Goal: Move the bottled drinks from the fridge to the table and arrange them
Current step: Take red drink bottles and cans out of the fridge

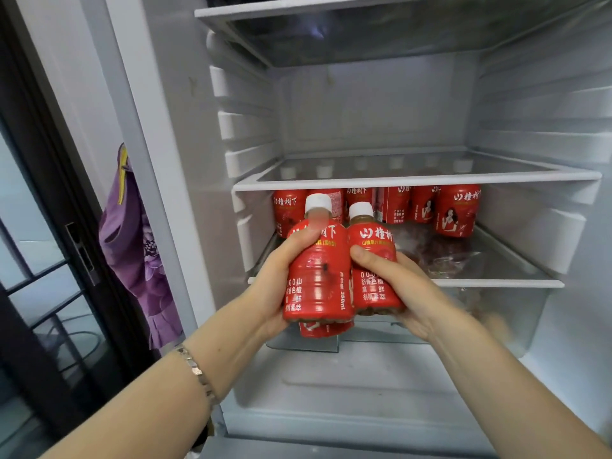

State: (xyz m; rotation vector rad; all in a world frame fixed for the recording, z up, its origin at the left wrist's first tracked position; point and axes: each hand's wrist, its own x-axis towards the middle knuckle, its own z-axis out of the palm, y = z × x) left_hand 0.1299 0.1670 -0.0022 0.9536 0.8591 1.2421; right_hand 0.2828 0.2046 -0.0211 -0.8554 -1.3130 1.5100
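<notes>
The open fridge [364, 104] fills most of the view, its white walls ribbed with shelf rails. A glass shelf [414, 182] crosses its middle, and a lower shelf [496, 282] sits beneath it. To the left, outside the fridge, a purple cloth [132, 253] hangs beside a dark-framed glass door [49, 226]. At the back of the lower shelf a row of bottles [457, 210] stands upright, red-labelled and touching one another, with a clear bag [440, 250] of dark contents lying in front of them. In front of that shelf two more drinks are held side by side and touching: the left bottle [318, 276], clamped in the left grip [275, 286] with the thumb across its label, and the right bottle [372, 279], clamped in the right grip [400, 286] with fingers wrapped round its side. Both are upright, leaning slightly. The red end of a third bottle [326, 327] shows just under the left one; what holds it is hidden. A metal bracelet [195, 372] circles the left wrist. Both held bottles carry white caps [318, 202].
</notes>
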